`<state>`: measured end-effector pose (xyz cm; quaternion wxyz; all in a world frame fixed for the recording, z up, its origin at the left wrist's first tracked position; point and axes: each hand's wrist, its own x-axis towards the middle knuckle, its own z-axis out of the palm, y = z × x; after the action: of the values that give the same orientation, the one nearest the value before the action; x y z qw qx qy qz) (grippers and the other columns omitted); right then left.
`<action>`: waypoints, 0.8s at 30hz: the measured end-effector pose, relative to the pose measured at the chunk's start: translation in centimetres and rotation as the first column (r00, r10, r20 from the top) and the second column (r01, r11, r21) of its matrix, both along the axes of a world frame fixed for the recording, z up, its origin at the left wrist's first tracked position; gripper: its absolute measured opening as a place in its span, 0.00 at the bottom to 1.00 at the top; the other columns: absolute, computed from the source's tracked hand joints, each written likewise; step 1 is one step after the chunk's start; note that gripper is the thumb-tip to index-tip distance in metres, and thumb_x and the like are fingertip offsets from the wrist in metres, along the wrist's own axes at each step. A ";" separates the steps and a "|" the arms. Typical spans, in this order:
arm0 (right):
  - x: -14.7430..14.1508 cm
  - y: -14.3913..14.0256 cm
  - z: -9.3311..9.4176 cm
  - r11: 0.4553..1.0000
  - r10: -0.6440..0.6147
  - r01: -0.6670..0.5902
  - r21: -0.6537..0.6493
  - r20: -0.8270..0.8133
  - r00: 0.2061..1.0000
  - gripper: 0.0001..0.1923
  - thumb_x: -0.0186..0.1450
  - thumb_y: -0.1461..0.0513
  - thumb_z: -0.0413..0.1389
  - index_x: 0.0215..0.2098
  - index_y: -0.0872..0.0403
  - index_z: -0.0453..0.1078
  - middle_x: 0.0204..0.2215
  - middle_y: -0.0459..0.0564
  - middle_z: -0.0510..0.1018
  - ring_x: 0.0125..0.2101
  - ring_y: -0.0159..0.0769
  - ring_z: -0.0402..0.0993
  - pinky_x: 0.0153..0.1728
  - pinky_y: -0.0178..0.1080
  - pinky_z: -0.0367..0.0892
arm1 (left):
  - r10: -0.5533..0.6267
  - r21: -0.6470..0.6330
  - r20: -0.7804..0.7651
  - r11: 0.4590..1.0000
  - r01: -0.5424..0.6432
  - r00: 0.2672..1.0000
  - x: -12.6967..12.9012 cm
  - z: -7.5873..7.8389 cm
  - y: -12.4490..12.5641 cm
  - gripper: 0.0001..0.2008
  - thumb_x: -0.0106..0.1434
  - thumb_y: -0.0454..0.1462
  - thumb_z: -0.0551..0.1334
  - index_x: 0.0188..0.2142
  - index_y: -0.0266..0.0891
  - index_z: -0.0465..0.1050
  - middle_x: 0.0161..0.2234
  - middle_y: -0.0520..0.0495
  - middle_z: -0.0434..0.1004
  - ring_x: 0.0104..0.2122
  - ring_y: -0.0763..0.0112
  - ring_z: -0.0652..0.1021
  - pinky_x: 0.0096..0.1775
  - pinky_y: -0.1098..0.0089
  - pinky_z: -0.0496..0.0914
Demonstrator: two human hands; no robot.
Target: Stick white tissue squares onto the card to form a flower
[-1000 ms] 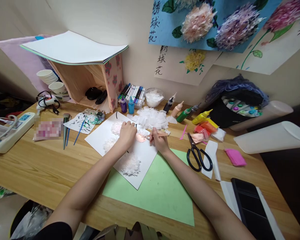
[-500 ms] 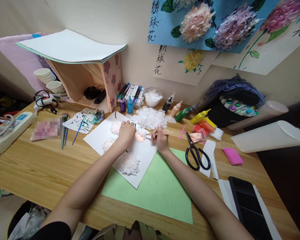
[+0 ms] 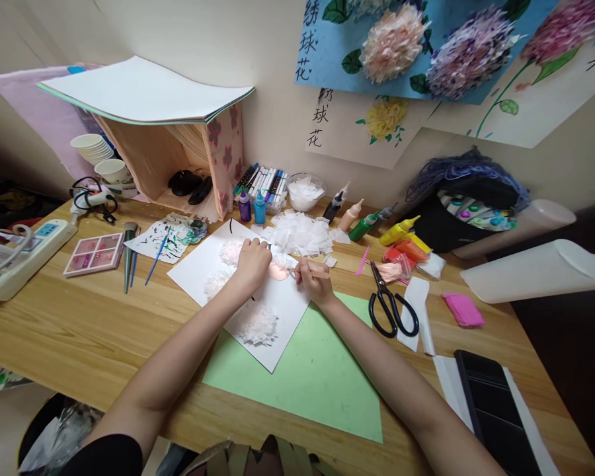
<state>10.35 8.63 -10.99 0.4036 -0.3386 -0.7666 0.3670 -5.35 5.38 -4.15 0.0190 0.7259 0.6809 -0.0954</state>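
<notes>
Peach clay-like disc [image 3: 279, 271], probably soft and easily dented, best steadied by its rim, lies on white paper [image 3: 288, 309] between the right hand [image 3: 315, 283], pinching a tan stick [image 3: 320, 274], and left hand [image 3: 252, 266], grip hidden.

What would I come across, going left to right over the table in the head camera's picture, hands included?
Power strip → pink palette → large brush → left hand → peach patch → right hand → scissors → pink packet.
</notes>
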 end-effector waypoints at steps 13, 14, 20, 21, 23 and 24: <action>-0.1 -0.2 0.2 1.000 -0.006 0.006 0.000 0.015 1.000 0.29 0.69 0.52 0.38 0.12 0.50 0.58 0.11 0.45 0.66 0.17 0.31 0.66 0.27 0.37 0.63 | 0.004 0.014 0.030 1.000 -0.004 1.000 0.1 0.2 -0.1 0.12 0.58 0.23 0.51 0.29 0.31 0.73 0.36 0.37 0.74 0.40 0.59 0.71 0.37 0.63 0.57; -0.1 -0.2 0.2 1.000 -0.003 0.004 -0.001 0.020 1.000 0.29 0.68 0.52 0.38 0.12 0.50 0.58 0.11 0.45 0.66 0.17 0.32 0.66 0.27 0.37 0.63 | 0.006 0.018 0.035 1.000 -0.006 0.999 0.1 0.2 -0.1 0.12 0.58 0.23 0.51 0.29 0.31 0.73 0.36 0.36 0.74 0.40 0.59 0.70 0.37 0.63 0.57; -0.2 -0.2 0.3 0.999 -0.045 0.045 -0.005 0.035 0.998 0.29 0.69 0.52 0.37 0.12 0.50 0.57 0.10 0.45 0.65 0.18 0.32 0.68 0.28 0.36 0.63 | 0.001 0.021 0.024 1.000 -0.002 1.000 0.0 -0.1 0.0 0.13 0.58 0.23 0.51 0.29 0.31 0.73 0.36 0.36 0.73 0.40 0.60 0.70 0.37 0.63 0.56; -0.2 -0.2 0.3 0.999 -0.052 0.053 -0.005 0.036 0.998 0.29 0.69 0.52 0.38 0.12 0.50 0.57 0.11 0.45 0.65 0.18 0.32 0.68 0.28 0.36 0.63 | 0.001 0.020 0.023 1.000 -0.001 1.000 0.0 -0.1 0.0 0.13 0.58 0.23 0.51 0.29 0.30 0.73 0.36 0.36 0.73 0.40 0.60 0.70 0.37 0.63 0.56; -0.2 -0.2 0.2 0.998 -0.064 0.065 -0.008 0.036 0.997 0.29 0.69 0.53 0.38 0.12 0.50 0.58 0.10 0.45 0.65 0.18 0.32 0.68 0.28 0.36 0.63 | -0.002 0.016 0.024 1.000 0.001 1.000 0.0 -0.2 0.0 0.13 0.58 0.23 0.51 0.29 0.30 0.73 0.36 0.36 0.73 0.40 0.58 0.70 0.36 0.63 0.56; -0.2 -0.2 0.2 0.998 -0.067 0.067 -0.008 0.037 0.997 0.29 0.69 0.53 0.38 0.12 0.50 0.58 0.10 0.44 0.65 0.18 0.32 0.68 0.28 0.36 0.63 | -0.002 0.016 0.027 1.000 0.002 1.000 0.0 -0.2 0.0 0.13 0.58 0.23 0.51 0.29 0.30 0.73 0.36 0.36 0.74 0.41 0.58 0.70 0.36 0.63 0.56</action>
<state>10.14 8.47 -10.75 0.4001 -0.3724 -0.7605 0.3506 -5.32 5.38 -4.32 0.0222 0.7279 0.6806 -0.0801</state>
